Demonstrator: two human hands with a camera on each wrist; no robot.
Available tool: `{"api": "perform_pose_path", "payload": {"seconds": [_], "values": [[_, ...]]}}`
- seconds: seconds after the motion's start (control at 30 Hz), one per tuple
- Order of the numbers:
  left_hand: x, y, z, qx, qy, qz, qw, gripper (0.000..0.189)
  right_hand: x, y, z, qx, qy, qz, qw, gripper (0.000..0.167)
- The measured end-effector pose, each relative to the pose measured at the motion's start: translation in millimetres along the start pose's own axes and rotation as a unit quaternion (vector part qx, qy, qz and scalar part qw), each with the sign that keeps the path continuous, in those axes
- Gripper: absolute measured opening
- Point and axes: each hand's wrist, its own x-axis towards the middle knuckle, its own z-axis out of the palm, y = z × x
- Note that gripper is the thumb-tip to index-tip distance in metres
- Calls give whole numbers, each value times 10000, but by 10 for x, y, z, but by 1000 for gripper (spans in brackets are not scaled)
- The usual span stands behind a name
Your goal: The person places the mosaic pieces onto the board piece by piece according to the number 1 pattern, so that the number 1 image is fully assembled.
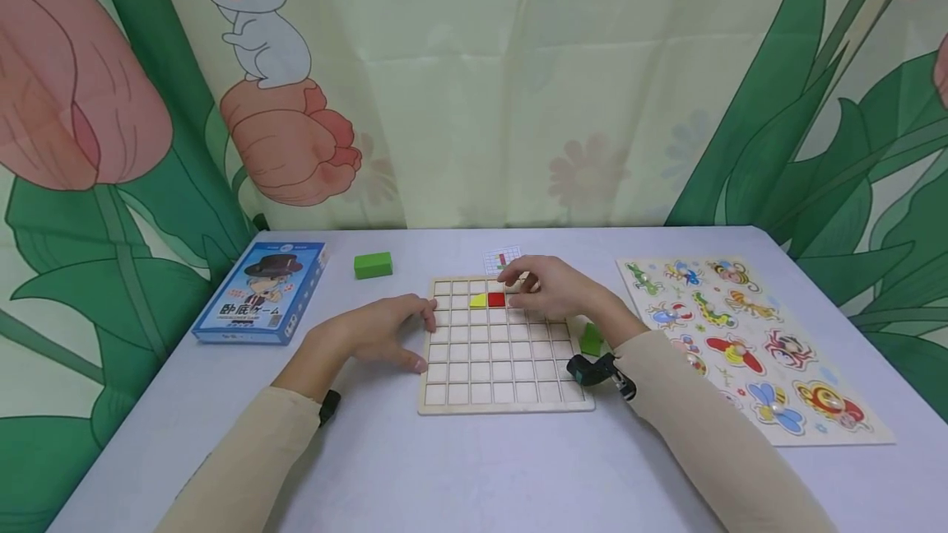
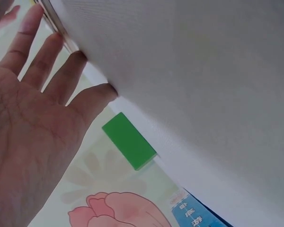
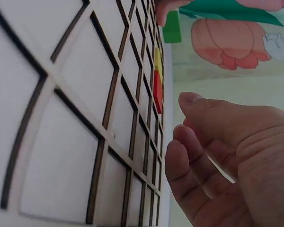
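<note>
Reading the clock from the board's middle in the head view, the curtain (image 1: 459,105) hangs beyond twelve and the table (image 1: 481,475) lies beneath everything. The insect sheet (image 1: 755,329) sits at three, probably set off there to leave the working space free. The grid board (image 1: 502,373) is central, square to the person, within easy reach of both hands. The box (image 1: 261,290) lies just past nine, well apart.

The left hand (image 1: 388,334) rests at nine, fingers spread and touching the board's edge, seemingly to steady it; it clasps nothing. The right hand (image 1: 551,285) is over the board towards one, fingers loosely bent, thumb and fingertips apart, with nothing visible between them.

A green block (image 1: 373,265) lies at ten; a green piece (image 1: 591,339) is just beside the board at three, handy for that arm. The card (image 1: 502,259) lies at twelve, perhaps for looking at. The red tile (image 1: 496,300) sits in a cell near twelve; the yellow tile (image 1: 478,300) adjoins it towards eleven.
</note>
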Motion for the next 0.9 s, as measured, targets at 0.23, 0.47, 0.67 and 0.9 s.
{"api": "perform_pose_path", "payload": {"seconds": [0.23,0.47,0.67,0.9], "values": [[1,18,1,52,18,1,10000,48,-207,29,-173,-27,124,-296,9995,38],[-13,11,7,103,4,-54,9999,49,-388,5,-271,-43,89,-290,9995,36],[-17,-15,4,79,24,48,10000,49,-500,-81,-375,-209,95,-317,9992,34],[2,-12,14,84,4,91,9999,49,-658,-61,-358,-253,14,-206,9995,37]]}}
